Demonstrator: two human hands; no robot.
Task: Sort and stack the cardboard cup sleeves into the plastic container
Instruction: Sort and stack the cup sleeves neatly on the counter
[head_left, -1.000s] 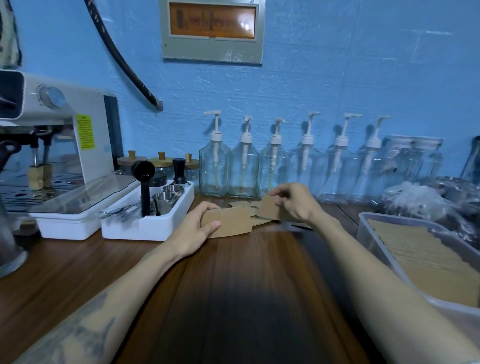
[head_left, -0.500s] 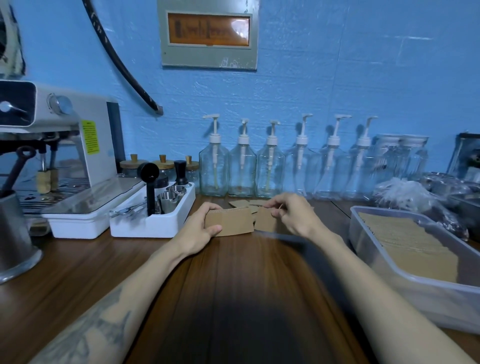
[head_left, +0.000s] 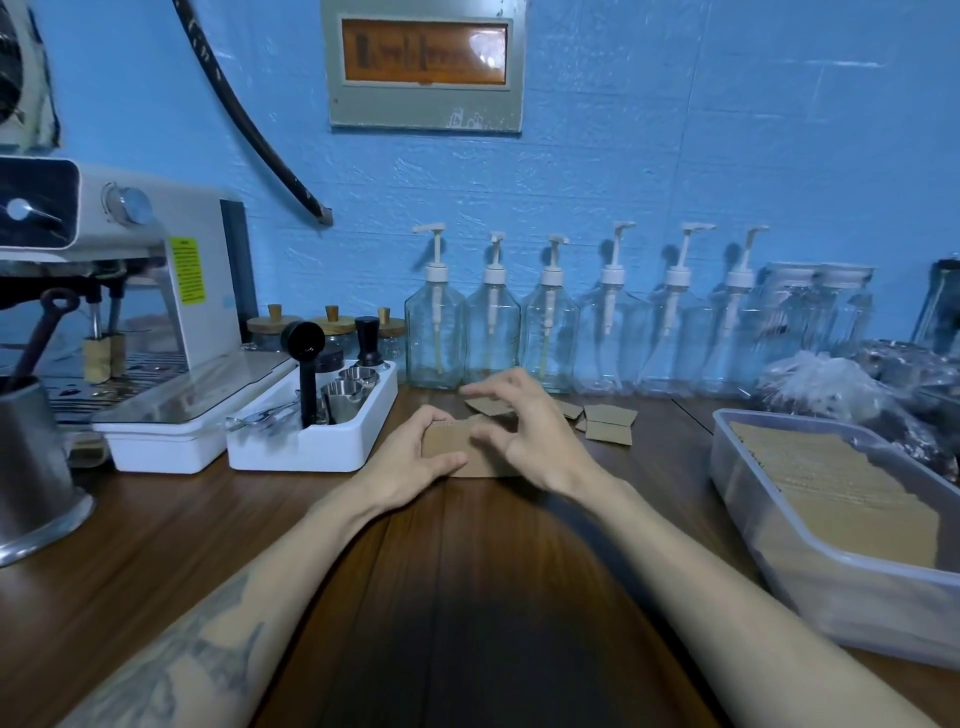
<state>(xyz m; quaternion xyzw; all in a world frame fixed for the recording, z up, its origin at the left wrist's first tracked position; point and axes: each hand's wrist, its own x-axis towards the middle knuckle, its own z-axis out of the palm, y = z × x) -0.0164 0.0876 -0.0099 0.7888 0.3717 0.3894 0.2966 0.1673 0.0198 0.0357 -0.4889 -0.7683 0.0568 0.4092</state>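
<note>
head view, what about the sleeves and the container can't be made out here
- Held cup sleeves, head view: both hands cover the stack, so its count is hidden, as is the right hand's contact with it.
- Plastic container: the right frame edge cuts it off; its full extent is unseen.
- Stacked sleeves inside: too fine and blurred to count.
- Loose sleeves behind: partly hidden by the right hand.

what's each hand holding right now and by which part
The left hand grips a small stack of cardboard sleeves by its left end, thumb below, fingers over the top edge. The right hand hovers at the stack with fingers spread, gripping nothing.
</note>
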